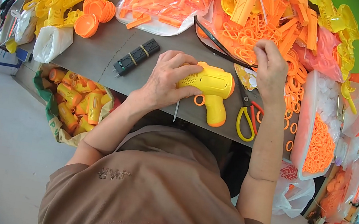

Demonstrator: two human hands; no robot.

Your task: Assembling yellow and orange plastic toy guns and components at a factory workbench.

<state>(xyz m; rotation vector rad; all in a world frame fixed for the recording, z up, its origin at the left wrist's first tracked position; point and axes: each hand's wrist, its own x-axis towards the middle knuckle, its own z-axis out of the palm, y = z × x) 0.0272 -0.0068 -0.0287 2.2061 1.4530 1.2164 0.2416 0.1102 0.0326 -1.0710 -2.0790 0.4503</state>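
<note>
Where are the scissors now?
The scissors lie right of centre in the head view, on the table between the yellow toy gun and the right forearm.

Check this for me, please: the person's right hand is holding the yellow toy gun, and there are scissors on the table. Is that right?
Not quite: the left hand is the one holding the yellow toy gun, as the head view shows. The rest is right: there are scissors on the table.

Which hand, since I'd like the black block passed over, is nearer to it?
Left. The left hand, on the yellow toy, is just right of the black block; the right hand is much farther right, beyond the toy.
</note>
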